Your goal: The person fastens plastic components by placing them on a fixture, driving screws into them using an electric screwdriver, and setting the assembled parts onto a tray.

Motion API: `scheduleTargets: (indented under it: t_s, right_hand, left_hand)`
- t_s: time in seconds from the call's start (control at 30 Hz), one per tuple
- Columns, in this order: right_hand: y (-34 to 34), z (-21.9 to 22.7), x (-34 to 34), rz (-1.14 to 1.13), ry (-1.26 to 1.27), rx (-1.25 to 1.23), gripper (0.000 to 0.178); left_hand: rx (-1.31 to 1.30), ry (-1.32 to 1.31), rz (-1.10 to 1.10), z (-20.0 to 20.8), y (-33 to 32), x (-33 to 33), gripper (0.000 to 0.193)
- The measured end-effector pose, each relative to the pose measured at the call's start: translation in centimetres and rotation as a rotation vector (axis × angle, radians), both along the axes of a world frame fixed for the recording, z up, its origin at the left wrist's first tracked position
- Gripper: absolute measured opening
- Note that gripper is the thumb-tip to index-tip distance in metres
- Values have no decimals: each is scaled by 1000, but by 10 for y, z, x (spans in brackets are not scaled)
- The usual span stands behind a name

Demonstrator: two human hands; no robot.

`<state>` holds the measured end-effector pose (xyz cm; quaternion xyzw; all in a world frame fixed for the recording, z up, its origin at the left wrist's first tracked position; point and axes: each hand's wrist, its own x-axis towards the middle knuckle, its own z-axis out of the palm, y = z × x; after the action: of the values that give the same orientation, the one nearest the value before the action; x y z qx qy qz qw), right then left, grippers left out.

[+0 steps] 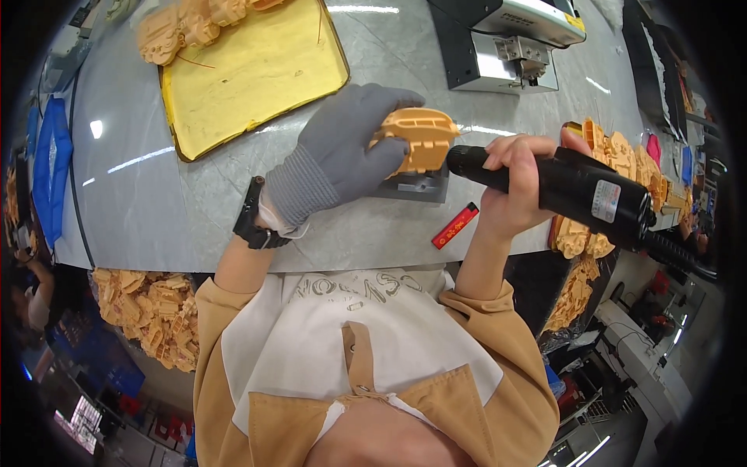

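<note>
My left hand (342,148), in a grey knit glove, grips an orange moulded plastic part (426,140) by its left side, thumb in front. Directly below that part sits a grey block fixture (420,189) on the table; whether they touch is hard to tell. My bare right hand (517,175) is wrapped around a black electric screwdriver (580,191), held nearly level. Its tip end points left and is right beside the orange part; whether it touches cannot be made out. A red lighter-shaped item (455,226) lies on the table below the tool.
A yellow tray (257,74) with several orange parts (194,23) stands at the far left. A metal-fronted machine (506,58) is at the far right. More orange parts (622,156) pile up at the right edge, and a heap (152,311) fills a container at lower left.
</note>
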<state>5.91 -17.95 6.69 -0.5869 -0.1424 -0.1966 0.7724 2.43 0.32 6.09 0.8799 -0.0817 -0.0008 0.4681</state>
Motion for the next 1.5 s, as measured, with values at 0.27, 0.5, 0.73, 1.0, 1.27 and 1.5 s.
scheduleTargets:
  t_s: [0.27, 0.5, 0.73, 1.0, 1.27, 1.5]
  right_hand:
    - [1, -1, 1, 16, -13, 32, 49]
    - [4, 5, -1, -43, 28, -97, 47]
    - [-3, 3, 4, 27, 14, 96, 49]
    - [-64, 44, 17, 28, -23, 207, 47]
    - [-43, 85, 100, 77, -200, 52, 36]
    - [-30, 84, 118, 16, -261, -128, 36]
  left_hand:
    - [329, -204, -37, 7, -7, 4, 41]
    - [424, -147, -13, -12, -11, 7, 44]
    - [329, -161, 56, -13, -15, -4, 43]
    - [377, -283, 285, -19, -8, -23, 50]
    - [438, -162, 171, -16, -26, -14, 68]
    - [31, -250, 223, -20, -18, -37, 76]
